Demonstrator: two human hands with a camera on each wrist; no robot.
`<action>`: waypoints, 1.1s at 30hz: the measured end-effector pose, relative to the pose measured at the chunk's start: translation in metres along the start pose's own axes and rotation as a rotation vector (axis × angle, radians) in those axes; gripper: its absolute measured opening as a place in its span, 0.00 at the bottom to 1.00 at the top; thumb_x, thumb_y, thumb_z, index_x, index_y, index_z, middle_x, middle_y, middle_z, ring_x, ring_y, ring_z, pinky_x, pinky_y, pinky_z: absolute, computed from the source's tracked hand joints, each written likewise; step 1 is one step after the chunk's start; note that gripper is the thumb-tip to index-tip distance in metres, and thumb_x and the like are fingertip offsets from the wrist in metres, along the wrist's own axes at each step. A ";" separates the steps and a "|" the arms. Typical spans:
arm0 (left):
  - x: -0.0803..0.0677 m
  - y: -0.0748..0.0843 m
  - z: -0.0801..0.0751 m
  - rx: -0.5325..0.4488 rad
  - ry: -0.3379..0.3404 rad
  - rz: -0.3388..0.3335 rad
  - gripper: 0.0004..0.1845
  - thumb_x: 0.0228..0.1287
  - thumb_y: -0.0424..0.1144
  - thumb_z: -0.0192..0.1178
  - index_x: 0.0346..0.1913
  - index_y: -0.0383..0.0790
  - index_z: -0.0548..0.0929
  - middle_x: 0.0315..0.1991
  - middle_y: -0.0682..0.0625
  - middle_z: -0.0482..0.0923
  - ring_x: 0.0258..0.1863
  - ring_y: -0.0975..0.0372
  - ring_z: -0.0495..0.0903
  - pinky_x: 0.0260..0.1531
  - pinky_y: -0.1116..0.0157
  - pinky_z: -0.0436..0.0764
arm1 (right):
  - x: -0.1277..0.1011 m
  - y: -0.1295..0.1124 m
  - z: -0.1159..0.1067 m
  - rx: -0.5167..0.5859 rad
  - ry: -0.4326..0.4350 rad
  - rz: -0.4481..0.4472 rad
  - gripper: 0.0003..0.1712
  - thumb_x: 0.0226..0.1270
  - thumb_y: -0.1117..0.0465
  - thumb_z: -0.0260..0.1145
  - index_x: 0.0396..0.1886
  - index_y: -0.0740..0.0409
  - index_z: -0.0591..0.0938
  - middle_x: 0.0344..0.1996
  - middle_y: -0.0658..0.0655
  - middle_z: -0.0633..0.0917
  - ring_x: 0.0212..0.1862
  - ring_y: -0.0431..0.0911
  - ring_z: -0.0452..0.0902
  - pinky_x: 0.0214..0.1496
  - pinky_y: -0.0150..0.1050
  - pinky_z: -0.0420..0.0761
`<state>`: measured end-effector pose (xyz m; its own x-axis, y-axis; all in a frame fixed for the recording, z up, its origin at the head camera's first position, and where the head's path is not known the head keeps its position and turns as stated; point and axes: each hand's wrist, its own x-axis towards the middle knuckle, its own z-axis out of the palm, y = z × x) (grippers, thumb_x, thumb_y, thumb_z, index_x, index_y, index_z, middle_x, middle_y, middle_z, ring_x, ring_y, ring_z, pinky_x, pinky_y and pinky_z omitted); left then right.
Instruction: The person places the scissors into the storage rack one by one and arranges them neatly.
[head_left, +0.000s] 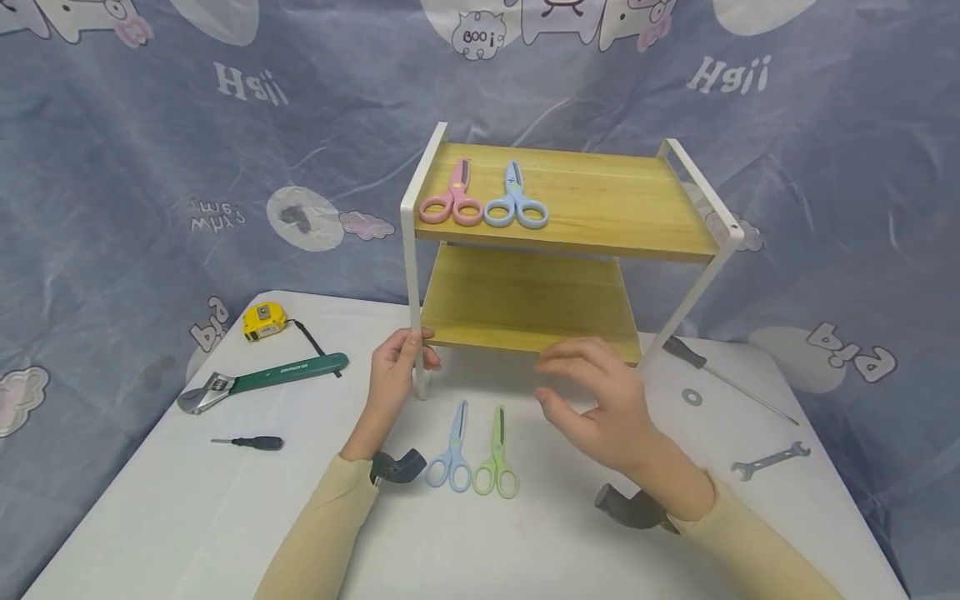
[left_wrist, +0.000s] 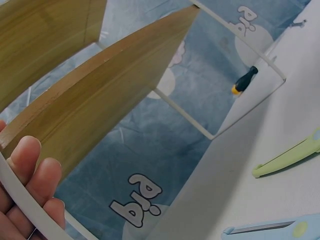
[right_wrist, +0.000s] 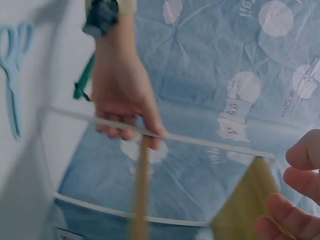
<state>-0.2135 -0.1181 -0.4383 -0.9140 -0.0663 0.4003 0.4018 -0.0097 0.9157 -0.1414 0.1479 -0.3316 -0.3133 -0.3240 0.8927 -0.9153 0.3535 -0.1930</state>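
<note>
A two-tier shelf with wooden boards and a white frame stands on the table; its upper board (head_left: 607,204) carries pink scissors (head_left: 454,193) and light-blue scissors (head_left: 514,193) at the left. The lower board (head_left: 525,292) holds nothing visible. My left hand (head_left: 392,367) grips the front left white leg (head_left: 413,283) beside the lower board's corner, fingers wrapped around it in the left wrist view. Before the right part of the lower board, my right hand (head_left: 611,404) hovers with thumb and fingers apart, nothing between them. Between my forearms lie blue scissors (head_left: 453,452) and green scissors (head_left: 497,457).
To the left lie a yellow tape measure (head_left: 263,323), a green-handled adjustable wrench (head_left: 285,372) and a small black screwdriver (head_left: 260,442). On the right are a long screwdriver (head_left: 686,353), a washer (head_left: 686,397) and an open-end wrench (head_left: 772,460). A printed blue cloth hangs behind.
</note>
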 end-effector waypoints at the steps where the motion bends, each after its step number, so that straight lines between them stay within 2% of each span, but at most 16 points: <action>1: 0.000 0.000 0.000 -0.003 0.000 0.000 0.16 0.82 0.36 0.47 0.48 0.25 0.81 0.24 0.41 0.84 0.26 0.68 0.84 0.36 0.69 0.84 | -0.007 0.000 0.003 0.011 -0.006 0.018 0.08 0.60 0.63 0.66 0.35 0.62 0.87 0.36 0.59 0.88 0.41 0.53 0.83 0.52 0.34 0.78; 4: 0.001 0.000 0.001 -0.011 -0.003 -0.001 0.17 0.82 0.37 0.47 0.49 0.24 0.81 0.25 0.38 0.84 0.26 0.68 0.84 0.36 0.68 0.85 | -0.030 0.000 0.013 0.030 -0.036 0.086 0.08 0.57 0.66 0.68 0.36 0.61 0.87 0.37 0.58 0.88 0.42 0.52 0.83 0.55 0.31 0.78; 9: 0.001 0.000 0.002 -0.007 -0.008 -0.001 0.18 0.82 0.38 0.48 0.49 0.25 0.81 0.27 0.29 0.82 0.26 0.66 0.85 0.36 0.65 0.85 | -0.068 -0.002 0.027 0.043 -0.101 0.205 0.14 0.48 0.71 0.72 0.38 0.58 0.87 0.39 0.57 0.88 0.45 0.51 0.83 0.59 0.25 0.76; 13: 0.002 -0.001 0.001 -0.011 0.001 0.002 0.18 0.82 0.39 0.49 0.49 0.25 0.81 0.26 0.32 0.83 0.26 0.65 0.85 0.36 0.65 0.85 | -0.087 -0.004 0.036 0.060 -0.122 0.252 0.18 0.46 0.75 0.72 0.39 0.58 0.87 0.39 0.57 0.88 0.45 0.51 0.84 0.59 0.24 0.77; 17: 0.002 -0.001 0.000 -0.016 0.007 0.005 0.17 0.82 0.38 0.48 0.48 0.24 0.81 0.24 0.44 0.84 0.26 0.68 0.85 0.35 0.69 0.85 | -0.098 -0.005 0.040 0.077 -0.143 0.335 0.18 0.48 0.75 0.72 0.40 0.57 0.87 0.40 0.56 0.88 0.45 0.49 0.85 0.58 0.24 0.78; 20: 0.001 0.000 -0.001 -0.018 0.004 0.007 0.17 0.82 0.37 0.48 0.48 0.24 0.81 0.23 0.48 0.85 0.26 0.68 0.84 0.36 0.69 0.85 | -0.106 -0.006 0.042 0.086 -0.181 0.416 0.17 0.51 0.74 0.72 0.41 0.56 0.87 0.40 0.54 0.89 0.46 0.46 0.85 0.55 0.29 0.81; 24: 0.001 0.001 -0.003 -0.006 0.008 0.007 0.17 0.81 0.37 0.48 0.48 0.24 0.81 0.24 0.41 0.84 0.26 0.68 0.84 0.36 0.69 0.85 | -0.116 -0.003 0.047 0.087 -0.244 0.498 0.14 0.55 0.73 0.72 0.41 0.57 0.88 0.41 0.52 0.89 0.46 0.45 0.85 0.49 0.36 0.85; 27: 0.001 0.000 -0.003 -0.013 0.007 0.015 0.17 0.81 0.37 0.48 0.48 0.24 0.81 0.24 0.39 0.84 0.26 0.68 0.84 0.36 0.69 0.84 | -0.124 -0.001 0.050 0.072 -0.293 0.580 0.11 0.57 0.70 0.72 0.40 0.57 0.88 0.41 0.50 0.89 0.45 0.45 0.85 0.47 0.38 0.85; 31: 0.002 -0.002 -0.002 -0.025 -0.002 0.018 0.17 0.81 0.36 0.48 0.48 0.24 0.81 0.24 0.40 0.84 0.25 0.68 0.84 0.36 0.67 0.84 | -0.137 0.001 0.052 0.071 -0.354 0.757 0.10 0.59 0.66 0.73 0.41 0.52 0.89 0.41 0.46 0.89 0.44 0.39 0.83 0.45 0.35 0.83; 33: 0.002 -0.003 -0.002 -0.017 -0.006 0.017 0.16 0.81 0.36 0.48 0.48 0.23 0.81 0.24 0.37 0.83 0.25 0.67 0.84 0.37 0.66 0.84 | -0.143 0.003 0.054 0.090 -0.368 0.832 0.10 0.59 0.64 0.73 0.41 0.50 0.89 0.41 0.46 0.89 0.44 0.36 0.82 0.44 0.33 0.81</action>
<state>-0.2162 -0.1202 -0.4400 -0.9072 -0.0607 0.4163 0.4183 -0.0260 0.9079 -0.1128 0.1473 -0.4818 -0.9274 -0.2602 0.2686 -0.3699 0.5329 -0.7610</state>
